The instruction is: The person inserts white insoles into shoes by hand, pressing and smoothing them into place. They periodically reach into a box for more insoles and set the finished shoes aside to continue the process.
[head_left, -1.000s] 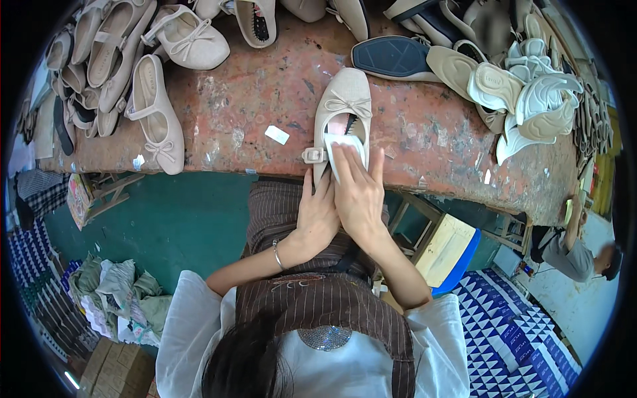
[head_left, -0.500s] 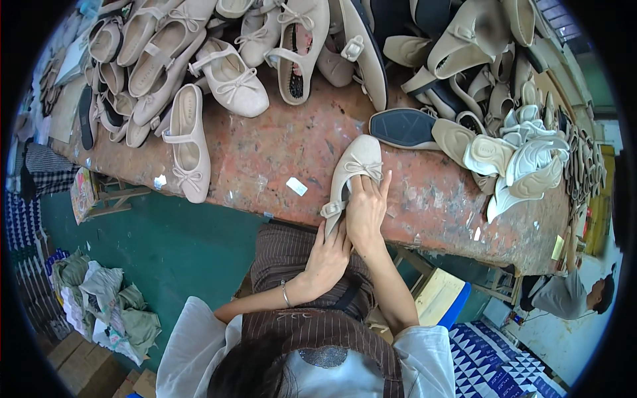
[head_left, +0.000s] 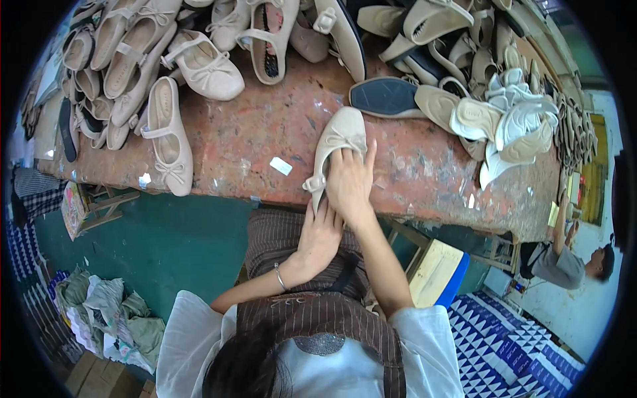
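A beige ballet flat (head_left: 344, 123) with a bow and a buckled strap rests near the table's front edge, toe pointing away from me. My left hand (head_left: 320, 237) is closed round its heel end. Into the opening reach the fingers of my right hand (head_left: 350, 184), just behind the bow; its outermost finger stays outside along the shoe's right side. The fingertips inside are hidden. Beyond the toe lies a dark-soled shoe (head_left: 383, 97), sole up. On the left stands another beige strapped flat (head_left: 183, 149).
Piled beige shoes (head_left: 123, 79) fill the far side of the worn red table (head_left: 265, 126). Pale insoles (head_left: 507, 123) are heaped at the right. A small white label (head_left: 281, 166) lies left of the shoe. A co-worker (head_left: 564, 265) is at the far right. Cloth sacks (head_left: 113, 312) lie on the floor.
The view has shifted, so the table and shoes appear higher and further left. My right hand's fingers remain in the shoe, and my left hand stays at the heel.
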Action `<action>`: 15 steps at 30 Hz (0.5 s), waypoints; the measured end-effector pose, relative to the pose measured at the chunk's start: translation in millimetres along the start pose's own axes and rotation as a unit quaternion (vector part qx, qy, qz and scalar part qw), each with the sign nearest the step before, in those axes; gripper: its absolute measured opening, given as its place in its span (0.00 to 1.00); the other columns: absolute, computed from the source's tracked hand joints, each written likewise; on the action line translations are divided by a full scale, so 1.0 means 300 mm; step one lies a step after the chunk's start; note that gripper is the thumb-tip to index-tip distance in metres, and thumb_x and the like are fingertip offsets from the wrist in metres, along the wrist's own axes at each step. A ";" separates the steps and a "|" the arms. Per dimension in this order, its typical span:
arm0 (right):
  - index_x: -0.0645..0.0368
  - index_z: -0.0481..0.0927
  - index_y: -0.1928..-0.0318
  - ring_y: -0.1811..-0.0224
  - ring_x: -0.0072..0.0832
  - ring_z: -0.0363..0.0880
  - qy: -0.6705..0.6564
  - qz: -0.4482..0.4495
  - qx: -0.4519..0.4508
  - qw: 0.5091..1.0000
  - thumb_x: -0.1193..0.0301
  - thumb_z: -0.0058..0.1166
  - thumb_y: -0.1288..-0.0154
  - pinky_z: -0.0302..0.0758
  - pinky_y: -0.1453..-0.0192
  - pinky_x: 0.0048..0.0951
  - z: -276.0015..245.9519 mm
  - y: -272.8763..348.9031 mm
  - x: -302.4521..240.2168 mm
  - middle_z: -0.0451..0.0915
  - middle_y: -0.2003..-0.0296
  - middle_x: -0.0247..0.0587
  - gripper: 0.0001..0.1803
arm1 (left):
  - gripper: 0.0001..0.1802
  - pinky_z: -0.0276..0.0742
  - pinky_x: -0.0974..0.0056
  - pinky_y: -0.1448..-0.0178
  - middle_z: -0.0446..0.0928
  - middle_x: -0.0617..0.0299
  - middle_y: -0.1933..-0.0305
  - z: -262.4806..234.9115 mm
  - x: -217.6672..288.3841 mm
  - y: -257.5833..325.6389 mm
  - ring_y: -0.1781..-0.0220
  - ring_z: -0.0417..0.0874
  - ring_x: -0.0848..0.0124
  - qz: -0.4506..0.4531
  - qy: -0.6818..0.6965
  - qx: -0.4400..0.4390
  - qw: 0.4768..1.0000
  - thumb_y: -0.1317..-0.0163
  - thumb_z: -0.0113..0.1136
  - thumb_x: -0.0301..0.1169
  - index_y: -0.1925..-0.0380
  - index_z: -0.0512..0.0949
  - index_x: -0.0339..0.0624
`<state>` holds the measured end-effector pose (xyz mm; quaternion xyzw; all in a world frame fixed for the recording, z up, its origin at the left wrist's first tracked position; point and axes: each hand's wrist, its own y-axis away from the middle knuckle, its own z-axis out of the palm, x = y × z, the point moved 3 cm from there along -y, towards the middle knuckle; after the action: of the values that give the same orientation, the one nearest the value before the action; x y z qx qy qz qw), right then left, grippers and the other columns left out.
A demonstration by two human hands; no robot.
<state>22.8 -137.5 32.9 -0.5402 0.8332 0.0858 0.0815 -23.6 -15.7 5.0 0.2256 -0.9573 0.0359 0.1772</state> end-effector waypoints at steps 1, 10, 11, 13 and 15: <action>0.67 0.72 0.45 0.43 0.45 0.74 0.016 0.006 -0.057 0.998 0.69 0.49 0.38 0.44 0.23 0.59 0.004 -0.032 0.020 0.76 0.52 0.51 0.22 | 0.24 0.56 0.40 0.26 0.72 0.42 0.39 -0.012 -0.001 -0.006 0.29 0.66 0.51 0.000 0.004 0.005 1.000 0.38 0.50 0.33 0.44 0.74 0.28; 0.74 0.65 0.36 0.30 0.48 0.66 -0.060 -0.009 0.035 0.998 0.78 0.49 0.45 0.43 0.22 0.58 -0.026 0.094 -0.036 0.69 0.35 0.59 0.33 | 0.26 0.53 0.36 0.26 0.74 0.49 0.39 0.028 -0.005 0.018 0.31 0.67 0.54 0.028 -0.013 -0.037 0.999 0.39 0.54 0.37 0.41 0.76 0.40; 0.74 0.67 0.38 0.30 0.48 0.64 -0.053 0.013 -0.039 0.998 0.80 0.51 0.48 0.42 0.22 0.60 -0.042 0.032 -0.033 0.69 0.35 0.58 0.33 | 0.26 0.53 0.36 0.26 0.74 0.49 0.39 0.007 -0.007 0.007 0.31 0.67 0.54 0.016 -0.039 -0.039 0.998 0.39 0.54 0.37 0.41 0.76 0.40; 0.74 0.66 0.37 0.28 0.47 0.62 -0.057 0.007 -0.049 0.997 0.80 0.51 0.49 0.42 0.23 0.61 -0.038 0.026 -0.025 0.69 0.36 0.58 0.34 | 0.27 0.53 0.38 0.25 0.73 0.49 0.39 0.006 -0.020 0.002 0.30 0.67 0.54 0.005 -0.003 -0.061 0.998 0.39 0.54 0.36 0.39 0.75 0.39; 0.73 0.68 0.37 0.27 0.48 0.61 -0.062 -0.047 0.048 0.996 0.78 0.51 0.48 0.42 0.23 0.62 0.008 0.141 -0.056 0.68 0.35 0.60 0.34 | 0.28 0.54 0.39 0.25 0.73 0.48 0.38 0.006 -0.007 0.019 0.30 0.67 0.55 0.014 0.043 0.041 0.998 0.39 0.54 0.36 0.39 0.73 0.36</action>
<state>-9.0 -104.9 36.8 -0.5678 0.8033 0.0749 0.1633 -24.9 -10.0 2.5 0.2174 -0.9495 0.0877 0.2085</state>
